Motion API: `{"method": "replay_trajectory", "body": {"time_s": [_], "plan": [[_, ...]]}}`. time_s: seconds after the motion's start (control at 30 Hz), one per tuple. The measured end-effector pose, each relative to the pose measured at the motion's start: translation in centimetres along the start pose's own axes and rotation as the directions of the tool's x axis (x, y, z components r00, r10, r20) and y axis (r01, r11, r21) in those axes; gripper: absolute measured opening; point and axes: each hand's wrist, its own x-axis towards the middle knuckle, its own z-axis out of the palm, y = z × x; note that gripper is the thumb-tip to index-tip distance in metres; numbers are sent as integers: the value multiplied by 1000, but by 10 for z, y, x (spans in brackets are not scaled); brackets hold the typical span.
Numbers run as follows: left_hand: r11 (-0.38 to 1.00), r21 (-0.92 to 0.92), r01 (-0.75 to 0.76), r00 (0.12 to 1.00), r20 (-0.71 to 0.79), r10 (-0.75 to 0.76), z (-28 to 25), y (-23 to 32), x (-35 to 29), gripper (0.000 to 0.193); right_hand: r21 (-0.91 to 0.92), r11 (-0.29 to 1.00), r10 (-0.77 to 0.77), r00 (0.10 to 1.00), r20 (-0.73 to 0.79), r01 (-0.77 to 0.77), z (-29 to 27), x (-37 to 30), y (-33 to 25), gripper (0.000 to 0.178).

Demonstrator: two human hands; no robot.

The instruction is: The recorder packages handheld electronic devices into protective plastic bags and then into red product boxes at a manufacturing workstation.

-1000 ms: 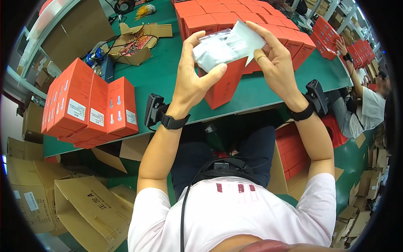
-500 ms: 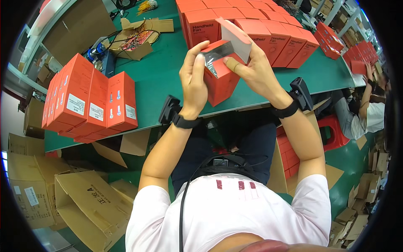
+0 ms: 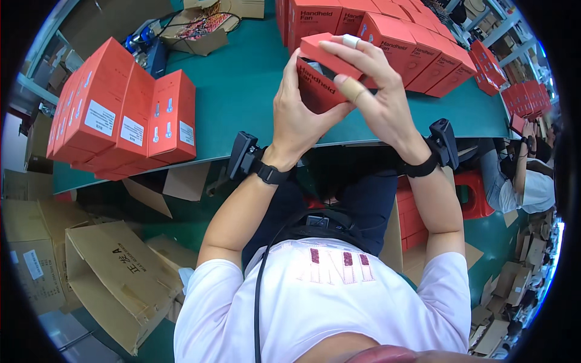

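Observation:
A small red cardboard box [image 3: 316, 91] is tilted in front of me above the table's near edge. My left hand [image 3: 296, 118] wraps round its side, thumb along the near bottom. My right hand [image 3: 381, 91] has its fingers on top of the box's lid flap [image 3: 333, 54], with the thumb at its near edge. The lid is partly down, and a gap shows a dark inside with something pale, too small to make out. A tan band is round my right thumb and a white one round a finger.
Rows of similar red boxes [image 3: 417, 51] stand just beyond my hands on the green table [image 3: 236, 91]. More red boxes [image 3: 97, 118] are stacked at left. An open carton [image 3: 200, 33] holds wires. Below lie brown cartons [image 3: 121, 272]; a co-worker [image 3: 526, 175] sits at right.
The lid flap, upright before, has folded down over the box opening. My left hand now reaches round the box's near side, and my right hand has moved onto the lid. The view has shifted.

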Motion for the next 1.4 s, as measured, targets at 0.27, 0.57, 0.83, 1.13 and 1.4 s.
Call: {"method": "replay_trajectory", "body": {"time_s": [0.27, 0.57, 0.83, 1.13, 1.4], "plan": [[999, -32, 18, 998, -65, -20, 11, 3, -5, 98, -509, 844, -116, 985, 130, 167, 4, -17, -10, 50], [982, 171, -80, 991, -89, 96, -46, 22, -10, 107, -453, 870, 50, 878, 477, 196, -24, 93, 14, 76], [789, 612, -54, 707, -535, 463, -238, 74, -22, 91, -602, 760, 20, 917, 398, 246, -52, 61, 97, 93], [115, 907, 406, 841, -419, 342, -288, 51, -10, 124, -665, 736, -94, 992, 86, 127, -28, 18, 46, 95], [78, 960, 270, 837, -273, 474, -265, 28, -5, 71, -294, 956, -7, 1000, 1, 7, -1, -24, -14, 85]]}}
